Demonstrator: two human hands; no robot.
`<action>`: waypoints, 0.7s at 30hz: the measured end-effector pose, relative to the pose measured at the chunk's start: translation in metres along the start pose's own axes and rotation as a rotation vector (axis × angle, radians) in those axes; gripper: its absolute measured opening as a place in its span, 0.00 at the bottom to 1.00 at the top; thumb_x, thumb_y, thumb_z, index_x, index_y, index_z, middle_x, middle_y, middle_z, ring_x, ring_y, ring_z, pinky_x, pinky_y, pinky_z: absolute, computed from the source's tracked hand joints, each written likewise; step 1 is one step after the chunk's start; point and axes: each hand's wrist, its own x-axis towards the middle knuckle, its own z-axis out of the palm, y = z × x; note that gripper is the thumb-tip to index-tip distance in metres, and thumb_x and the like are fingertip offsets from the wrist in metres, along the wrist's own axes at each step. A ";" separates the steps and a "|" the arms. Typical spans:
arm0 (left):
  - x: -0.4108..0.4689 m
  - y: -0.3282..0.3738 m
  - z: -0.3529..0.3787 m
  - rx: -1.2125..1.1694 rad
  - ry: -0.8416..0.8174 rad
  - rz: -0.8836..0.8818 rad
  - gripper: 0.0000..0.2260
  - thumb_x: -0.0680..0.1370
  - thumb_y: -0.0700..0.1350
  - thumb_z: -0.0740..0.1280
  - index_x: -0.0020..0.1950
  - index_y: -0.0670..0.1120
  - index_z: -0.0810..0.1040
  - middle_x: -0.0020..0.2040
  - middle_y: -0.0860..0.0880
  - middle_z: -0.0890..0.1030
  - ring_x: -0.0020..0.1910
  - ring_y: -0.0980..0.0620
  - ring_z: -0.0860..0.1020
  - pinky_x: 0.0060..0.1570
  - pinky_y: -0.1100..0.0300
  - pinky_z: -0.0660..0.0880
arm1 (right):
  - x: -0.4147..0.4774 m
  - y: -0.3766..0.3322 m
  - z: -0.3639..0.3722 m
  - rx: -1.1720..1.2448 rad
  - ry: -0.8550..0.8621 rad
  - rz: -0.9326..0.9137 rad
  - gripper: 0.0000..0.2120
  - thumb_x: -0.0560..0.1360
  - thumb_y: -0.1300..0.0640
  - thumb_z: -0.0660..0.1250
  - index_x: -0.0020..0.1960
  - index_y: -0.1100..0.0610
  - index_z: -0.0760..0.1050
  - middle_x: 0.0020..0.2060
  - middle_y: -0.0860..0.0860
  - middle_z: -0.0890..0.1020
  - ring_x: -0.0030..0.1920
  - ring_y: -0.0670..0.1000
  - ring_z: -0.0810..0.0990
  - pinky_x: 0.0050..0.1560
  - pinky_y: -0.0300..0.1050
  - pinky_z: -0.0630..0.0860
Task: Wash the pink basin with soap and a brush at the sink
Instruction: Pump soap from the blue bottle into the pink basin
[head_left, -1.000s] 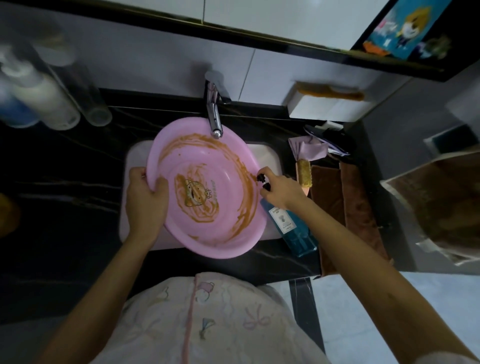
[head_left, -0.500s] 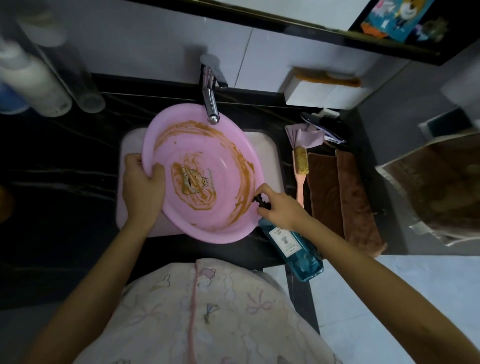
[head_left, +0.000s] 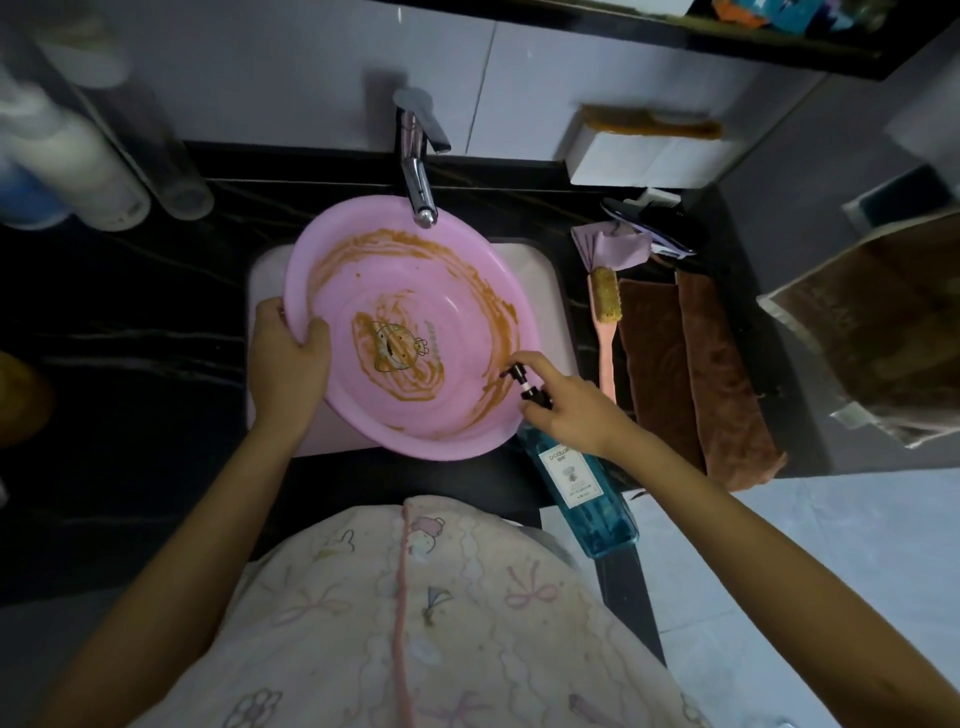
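Pink, orange-smeared basin (head_left: 457, 291) is sitting in the sink (head_left: 548, 291).
Left hand (head_left: 288, 356) is gripping its nine o'clock rim; right hand (head_left: 569, 413), four o'clock, is clasping the soap bottle (head_left: 576, 486); keep nozzle (head_left: 511, 372) pointing inward.

The pink basin (head_left: 363, 275) looked like smooth, glossy plastic, streaked inside with matt orange-brown residue. At its twelve o'clock the tap (head_left: 418, 192) was polished, bright metal. The bench (head_left: 130, 332) was dark, glossy stone with thin pale veins, and the sink (head_left: 545, 291) set in it was smooth and pale. At the basin's five o'clock the soap bottle (head_left: 587, 499) was clear blue and glossy, with a black plastic pump (head_left: 530, 389). At three o'clock lay the brush (head_left: 605, 322), its handle smooth pink plastic and its bristles rough and yellowish, beside a brown towel (head_left: 691, 374) of plush, matt cloth.
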 end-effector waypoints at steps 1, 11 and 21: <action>0.000 -0.002 -0.001 -0.003 0.002 -0.002 0.14 0.76 0.43 0.62 0.61 0.43 0.70 0.51 0.48 0.75 0.48 0.50 0.75 0.46 0.58 0.72 | 0.000 0.001 -0.001 0.008 0.014 -0.001 0.22 0.78 0.52 0.60 0.68 0.40 0.57 0.35 0.57 0.79 0.29 0.55 0.76 0.34 0.53 0.76; -0.004 -0.002 -0.002 -0.019 0.011 0.044 0.18 0.73 0.45 0.63 0.62 0.44 0.70 0.57 0.44 0.75 0.51 0.49 0.77 0.52 0.49 0.77 | -0.002 0.009 0.016 -0.133 -0.007 0.053 0.19 0.76 0.50 0.61 0.65 0.44 0.61 0.32 0.56 0.76 0.29 0.53 0.73 0.31 0.49 0.72; -0.006 -0.019 -0.011 0.027 -0.068 0.169 0.21 0.77 0.38 0.59 0.70 0.48 0.66 0.61 0.52 0.72 0.58 0.51 0.73 0.56 0.54 0.72 | -0.001 0.017 0.019 -0.022 0.037 0.072 0.20 0.76 0.51 0.59 0.66 0.42 0.58 0.34 0.57 0.79 0.29 0.55 0.76 0.33 0.53 0.76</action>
